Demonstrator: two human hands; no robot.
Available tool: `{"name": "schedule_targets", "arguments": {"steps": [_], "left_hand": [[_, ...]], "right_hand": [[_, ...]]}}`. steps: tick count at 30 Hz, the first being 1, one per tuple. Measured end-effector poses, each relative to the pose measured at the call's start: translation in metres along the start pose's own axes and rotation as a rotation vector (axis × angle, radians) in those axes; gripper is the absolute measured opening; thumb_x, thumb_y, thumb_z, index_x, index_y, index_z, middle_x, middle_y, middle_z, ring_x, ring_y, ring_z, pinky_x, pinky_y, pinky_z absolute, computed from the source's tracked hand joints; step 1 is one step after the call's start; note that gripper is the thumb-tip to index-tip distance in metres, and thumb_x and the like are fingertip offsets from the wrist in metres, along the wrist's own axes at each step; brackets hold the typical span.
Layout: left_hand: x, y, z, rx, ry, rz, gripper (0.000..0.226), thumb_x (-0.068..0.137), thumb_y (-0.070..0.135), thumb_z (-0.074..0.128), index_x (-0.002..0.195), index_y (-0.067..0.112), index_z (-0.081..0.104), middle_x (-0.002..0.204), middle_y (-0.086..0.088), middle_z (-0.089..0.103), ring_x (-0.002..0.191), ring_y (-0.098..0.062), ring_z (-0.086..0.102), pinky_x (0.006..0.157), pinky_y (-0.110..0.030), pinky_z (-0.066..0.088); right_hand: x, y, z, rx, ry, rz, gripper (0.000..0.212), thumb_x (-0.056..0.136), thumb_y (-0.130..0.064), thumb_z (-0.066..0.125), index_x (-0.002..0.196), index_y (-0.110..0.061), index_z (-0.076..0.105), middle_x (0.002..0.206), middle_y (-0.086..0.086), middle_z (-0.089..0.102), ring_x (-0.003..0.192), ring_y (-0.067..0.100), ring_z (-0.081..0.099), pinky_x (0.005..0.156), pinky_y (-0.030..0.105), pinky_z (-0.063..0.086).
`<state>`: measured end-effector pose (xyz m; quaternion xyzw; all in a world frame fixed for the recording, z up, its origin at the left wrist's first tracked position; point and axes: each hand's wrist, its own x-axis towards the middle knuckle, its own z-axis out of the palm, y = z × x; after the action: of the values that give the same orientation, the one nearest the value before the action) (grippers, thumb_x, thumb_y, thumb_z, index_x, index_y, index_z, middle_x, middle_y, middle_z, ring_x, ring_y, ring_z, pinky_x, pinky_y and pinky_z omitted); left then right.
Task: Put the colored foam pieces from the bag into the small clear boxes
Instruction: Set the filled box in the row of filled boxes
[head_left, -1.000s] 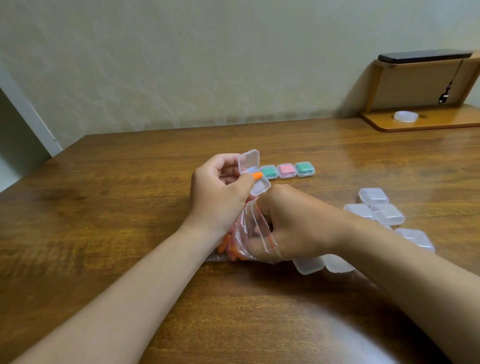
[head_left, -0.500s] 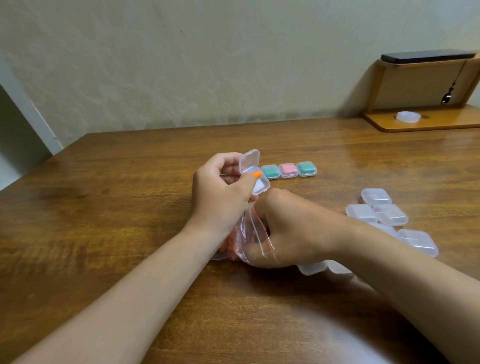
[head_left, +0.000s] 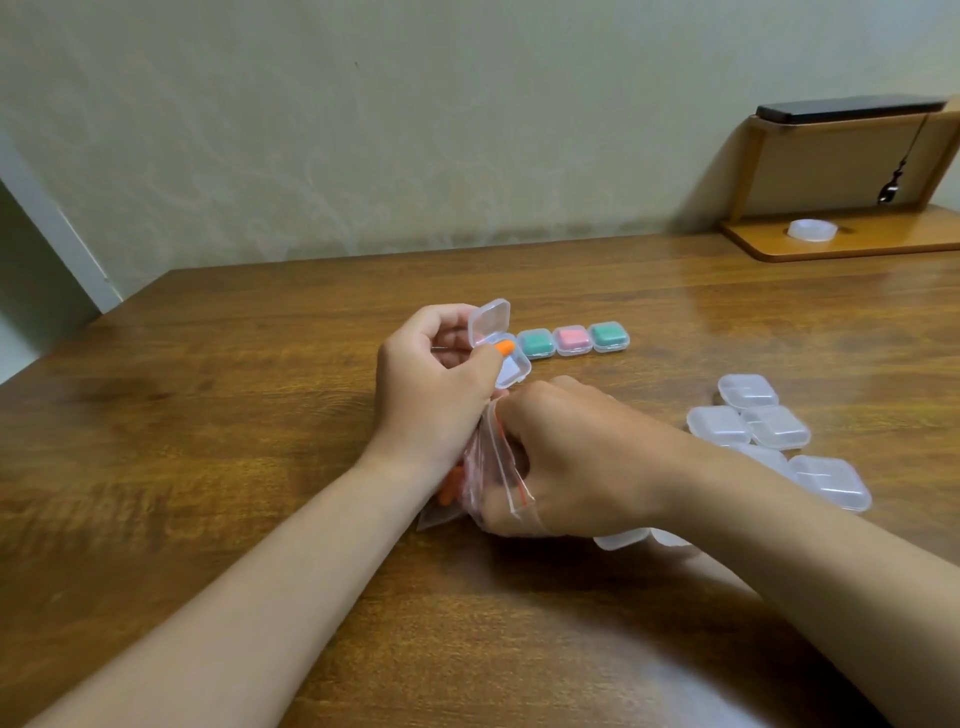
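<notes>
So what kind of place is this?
Probably a room at home, maybe a desk corner: a wooden table against a plain wall, with a small wooden shelf holding a dark flat device, perhaps a phone.

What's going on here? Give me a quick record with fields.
Left hand: holds open box, orange piece at its rim
Right hand: fingers inside bag; what they hold is hidden
Bag contents: more orange pieces
Filled boxes: three, closed, in a row: green, pink, green
Empty boxes: clustered at the right on table
</notes>
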<state>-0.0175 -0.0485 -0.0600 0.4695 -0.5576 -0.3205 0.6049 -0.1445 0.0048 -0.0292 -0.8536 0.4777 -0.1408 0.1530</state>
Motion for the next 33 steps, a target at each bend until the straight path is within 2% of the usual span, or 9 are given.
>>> {"name": "schedule_targets", "arguments": {"steps": [3, 8, 13, 16, 19, 23, 25, 28, 33], "left_hand": [[0.001, -0.001, 0.000, 0.002, 0.009, -0.004, 0.031, 0.078, -0.003, 0.080, 0.084, 0.026, 0.068, 0.082, 0.009, 0.070, 0.073, -0.001, 0.068, 0.064, -0.018, 0.053], [0.003, -0.004, -0.003, 0.063, 0.016, -0.008, 0.027, 0.079, 0.002, 0.080, 0.088, 0.025, 0.069, 0.087, 0.006, 0.072, 0.082, -0.011, 0.070, 0.070, -0.028, 0.058], [0.002, -0.003, -0.003, 0.085, 0.024, -0.008, 0.024, 0.080, 0.004, 0.076, 0.084, 0.026, 0.068, 0.081, 0.011, 0.070, 0.071, 0.003, 0.064, 0.062, -0.016, 0.049], [0.002, -0.003, -0.003, 0.088, 0.037, -0.009, 0.022, 0.080, 0.004, 0.075, 0.083, 0.025, 0.069, 0.079, 0.011, 0.070, 0.068, 0.004, 0.064, 0.061, -0.017, 0.051], [0.002, -0.003, -0.003, 0.107, 0.036, -0.015, 0.025, 0.079, 0.004, 0.077, 0.083, 0.027, 0.068, 0.080, 0.011, 0.070, 0.070, 0.004, 0.065, 0.060, -0.016, 0.052], [0.002, -0.004, -0.003, 0.125, 0.031, -0.005, 0.026, 0.077, 0.004, 0.079, 0.084, 0.027, 0.068, 0.083, 0.013, 0.069, 0.074, 0.006, 0.064, 0.063, -0.012, 0.051], [0.002, -0.004, -0.004, 0.131, 0.029, -0.001, 0.025, 0.078, 0.005, 0.079, 0.086, 0.026, 0.068, 0.084, 0.013, 0.069, 0.075, 0.007, 0.064, 0.062, -0.010, 0.050], [0.002, -0.004, -0.004, 0.131, 0.025, -0.002, 0.024, 0.079, 0.006, 0.080, 0.087, 0.025, 0.069, 0.086, 0.012, 0.069, 0.077, 0.004, 0.065, 0.063, -0.011, 0.051], [0.004, -0.003, -0.004, 0.057, 0.026, 0.020, 0.022, 0.080, 0.002, 0.078, 0.087, 0.021, 0.070, 0.085, 0.004, 0.072, 0.079, -0.008, 0.069, 0.073, -0.025, 0.059]], "right_hand": [[0.000, -0.001, -0.003, -0.059, -0.027, -0.001, 0.036, 0.082, -0.048, 0.067, 0.067, -0.026, 0.043, 0.067, -0.007, 0.049, 0.058, 0.011, 0.044, 0.055, 0.030, 0.034], [-0.002, 0.001, -0.010, -0.062, 0.041, -0.013, 0.029, 0.081, -0.048, 0.069, 0.079, -0.020, 0.061, 0.074, -0.001, 0.063, 0.065, 0.018, 0.056, 0.061, 0.036, 0.051], [-0.003, 0.014, -0.019, 0.047, 0.086, -0.006, 0.023, 0.080, -0.037, 0.078, 0.080, -0.018, 0.066, 0.077, 0.001, 0.068, 0.072, 0.018, 0.059, 0.063, 0.029, 0.048], [-0.001, 0.025, -0.021, 0.053, 0.069, -0.002, 0.015, 0.081, -0.032, 0.078, 0.085, -0.020, 0.068, 0.081, -0.003, 0.067, 0.075, 0.015, 0.059, 0.069, 0.029, 0.051], [-0.003, 0.035, -0.030, 0.025, 0.051, 0.053, 0.010, 0.081, -0.019, 0.074, 0.092, -0.020, 0.075, 0.083, -0.007, 0.070, 0.074, 0.008, 0.062, 0.066, 0.027, 0.054], [-0.009, 0.037, -0.043, 0.148, -0.002, 0.005, 0.010, 0.084, -0.012, 0.070, 0.091, -0.016, 0.077, 0.085, 0.000, 0.074, 0.075, 0.016, 0.068, 0.073, 0.043, 0.057], [-0.013, 0.038, -0.053, 0.248, 0.007, 0.032, 0.015, 0.086, -0.007, 0.067, 0.093, -0.017, 0.077, 0.084, 0.000, 0.076, 0.077, 0.017, 0.071, 0.076, 0.044, 0.059], [-0.018, 0.042, -0.064, 0.378, 0.109, 0.065, 0.023, 0.088, 0.001, 0.062, 0.090, -0.018, 0.075, 0.076, 0.001, 0.076, 0.072, 0.017, 0.073, 0.074, 0.038, 0.061], [-0.013, 0.045, -0.063, 0.490, 0.472, 0.096, 0.013, 0.087, -0.003, 0.066, 0.090, -0.013, 0.073, 0.075, 0.001, 0.076, 0.073, 0.013, 0.073, 0.071, 0.027, 0.059]]}}
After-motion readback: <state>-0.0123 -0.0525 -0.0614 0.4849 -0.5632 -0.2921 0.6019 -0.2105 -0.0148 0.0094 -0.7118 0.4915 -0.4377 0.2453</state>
